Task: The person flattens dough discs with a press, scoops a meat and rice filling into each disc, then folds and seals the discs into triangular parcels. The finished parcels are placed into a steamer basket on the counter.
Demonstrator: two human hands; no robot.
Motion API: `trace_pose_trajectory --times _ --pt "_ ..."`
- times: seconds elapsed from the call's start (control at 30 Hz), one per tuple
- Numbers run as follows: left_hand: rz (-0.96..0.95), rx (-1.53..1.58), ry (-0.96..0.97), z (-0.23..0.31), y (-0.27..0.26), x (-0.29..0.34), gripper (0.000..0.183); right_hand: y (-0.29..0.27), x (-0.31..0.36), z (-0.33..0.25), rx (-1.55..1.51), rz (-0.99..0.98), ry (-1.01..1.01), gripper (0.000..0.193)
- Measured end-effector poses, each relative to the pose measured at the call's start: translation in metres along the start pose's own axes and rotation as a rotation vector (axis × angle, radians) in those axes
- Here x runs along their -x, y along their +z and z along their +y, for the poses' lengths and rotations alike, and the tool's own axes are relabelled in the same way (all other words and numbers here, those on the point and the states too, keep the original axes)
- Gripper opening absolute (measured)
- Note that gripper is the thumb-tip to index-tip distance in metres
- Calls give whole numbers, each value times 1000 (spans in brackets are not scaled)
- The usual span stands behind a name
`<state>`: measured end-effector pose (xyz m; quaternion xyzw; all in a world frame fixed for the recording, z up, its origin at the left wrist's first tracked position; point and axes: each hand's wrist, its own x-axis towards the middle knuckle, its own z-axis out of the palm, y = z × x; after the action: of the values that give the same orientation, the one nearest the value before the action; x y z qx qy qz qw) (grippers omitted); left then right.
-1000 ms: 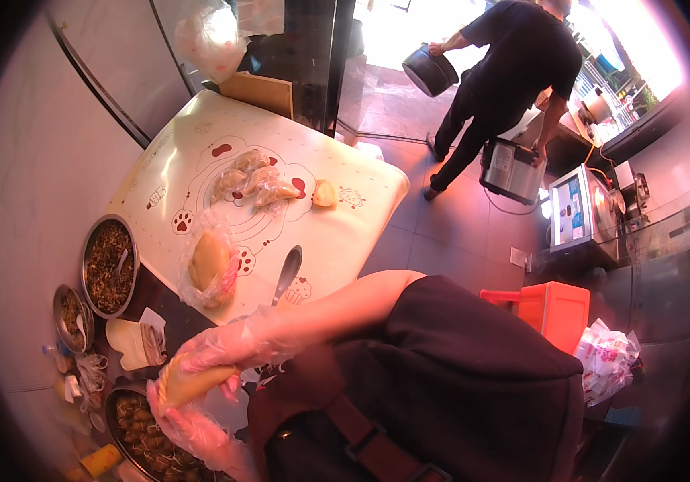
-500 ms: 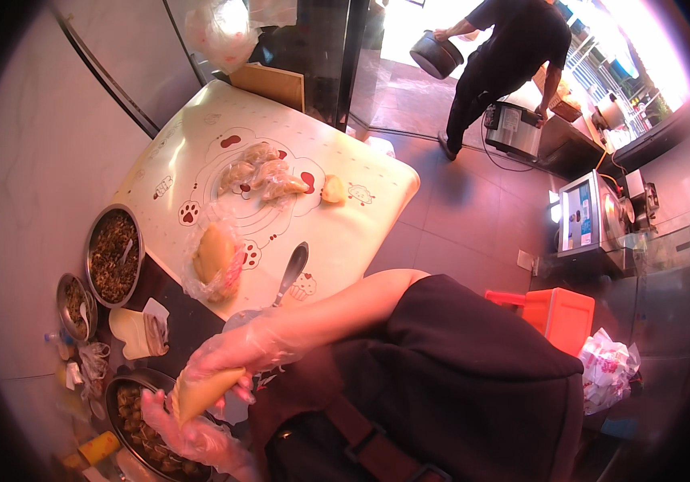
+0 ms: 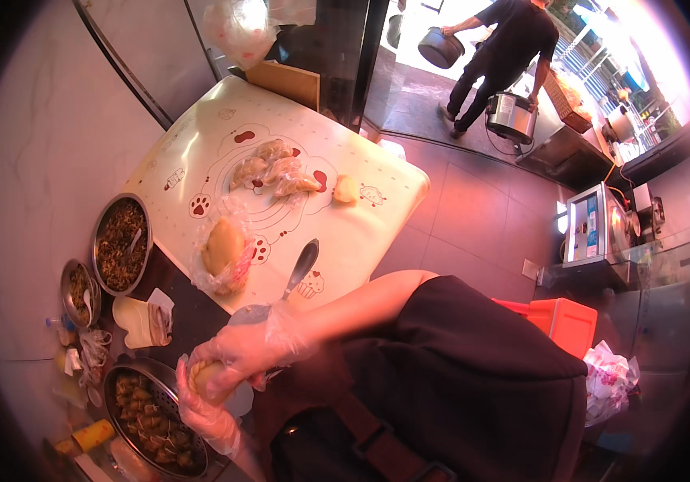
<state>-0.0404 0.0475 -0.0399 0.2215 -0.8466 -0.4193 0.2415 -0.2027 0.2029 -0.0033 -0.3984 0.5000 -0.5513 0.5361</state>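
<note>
A crescent-shaped dough dumpling point(image 3: 205, 377) with a crimped edge lies between my two hands, partly hidden by the fingers. My left hand point(image 3: 210, 418), in a clear plastic glove, cradles it from below. Also gloved, my right hand point(image 3: 236, 353) closes over its top with fingers bent against the dough. Beyond the hands, dough in a clear bag point(image 3: 224, 251) rests on the white table point(image 3: 345, 265). Farther back are several plastic-covered dough pieces point(image 3: 277, 170) and one small bare dough lump point(image 3: 346, 190). A utensil with a dark handle point(image 3: 303, 267) lies near my right wrist.
At left stand a large metal bowl point(image 3: 146, 261) and a smaller bowl point(image 3: 65, 281), each with chopped filling and a spoon. A perforated metal basin point(image 3: 130, 363) holds brown tied bundles. A person point(image 3: 514, 48) carries two pots near the doorway. An orange-red container point(image 3: 571, 325) stands at right.
My right hand has turned over the dumpling, covering more of it, and my left hand has closed in around it. The view has shifted slightly. The person with the pots has moved farther off.
</note>
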Motion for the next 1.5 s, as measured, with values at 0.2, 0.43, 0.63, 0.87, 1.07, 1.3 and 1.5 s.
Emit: trace_pose_trajectory --times 0.2,0.43,0.63,0.87,1.07,1.3,1.5 --pt "-153 673 -252 10 -17 1 125 -10 3 -3 -127 -55 22 59" --pt "-383 1611 -478 -8 -16 -2 100 -13 -18 31 -352 -136 -77 96" --pt "-156 1581 -624 -23 -15 8 89 -12 -39 44 -408 -65 1 118" --pt "-230 1343 -551 -30 4 14 80 -17 -36 42 -336 -104 66 79" --pt "-193 1068 -538 -31 27 15 60 -26 -17 65 -209 132 144 64" --pt "16 1005 -633 -57 8 7 45 -171 79 146 -256 1054 -15 61" --pt "-44 1034 -764 -72 26 5 39 -214 122 273 -328 925 140 59"
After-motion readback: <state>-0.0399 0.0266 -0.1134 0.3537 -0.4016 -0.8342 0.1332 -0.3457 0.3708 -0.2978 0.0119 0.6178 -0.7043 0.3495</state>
